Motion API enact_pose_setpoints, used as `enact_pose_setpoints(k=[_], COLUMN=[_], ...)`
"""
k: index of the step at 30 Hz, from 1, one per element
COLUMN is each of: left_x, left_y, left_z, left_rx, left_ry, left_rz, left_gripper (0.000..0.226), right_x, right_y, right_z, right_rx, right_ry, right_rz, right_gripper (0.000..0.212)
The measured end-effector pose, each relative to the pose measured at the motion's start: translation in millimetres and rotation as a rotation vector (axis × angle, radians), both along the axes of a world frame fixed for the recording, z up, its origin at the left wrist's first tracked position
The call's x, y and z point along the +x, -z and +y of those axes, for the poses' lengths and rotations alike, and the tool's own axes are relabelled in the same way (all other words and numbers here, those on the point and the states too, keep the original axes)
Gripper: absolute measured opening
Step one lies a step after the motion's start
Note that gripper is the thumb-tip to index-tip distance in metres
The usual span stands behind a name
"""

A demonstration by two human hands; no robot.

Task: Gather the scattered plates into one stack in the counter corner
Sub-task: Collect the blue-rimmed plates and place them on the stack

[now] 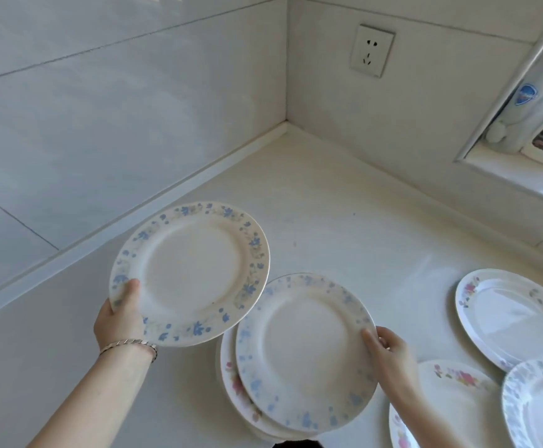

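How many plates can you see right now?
6. Blue-flowered plate in left hand; second blue plate in right hand; pink-flowered plate under it; at right, far pink plate, near pink plate, grey-blue plate. Others may hide underneath.

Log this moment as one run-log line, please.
left hand holds upper blue plate | right hand grips lower blue plate | corner: no stack yet

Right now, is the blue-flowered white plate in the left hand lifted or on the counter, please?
Lifted: the left hand grips the blue-flowered plate by its rim, overlapping another plate.
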State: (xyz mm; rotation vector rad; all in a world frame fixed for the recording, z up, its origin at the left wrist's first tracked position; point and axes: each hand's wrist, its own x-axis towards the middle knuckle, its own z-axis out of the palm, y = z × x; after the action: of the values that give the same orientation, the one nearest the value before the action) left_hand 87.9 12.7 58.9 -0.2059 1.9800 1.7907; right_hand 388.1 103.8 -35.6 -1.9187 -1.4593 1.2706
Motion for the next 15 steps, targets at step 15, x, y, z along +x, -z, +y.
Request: enact_pose_setpoints(k=[15], left_x=[-2], left_y=[17], left_z=[1], left_rx=[-0.015], left_ry=[0.071], left_rz=[-0.020], left_gripper=[0.041], right_x=[-24], right_y=[7], right_z=[1], right_rx=[-0.088], right_ry=[-0.157], right_rz=[0.087], right_gripper=[0.055])
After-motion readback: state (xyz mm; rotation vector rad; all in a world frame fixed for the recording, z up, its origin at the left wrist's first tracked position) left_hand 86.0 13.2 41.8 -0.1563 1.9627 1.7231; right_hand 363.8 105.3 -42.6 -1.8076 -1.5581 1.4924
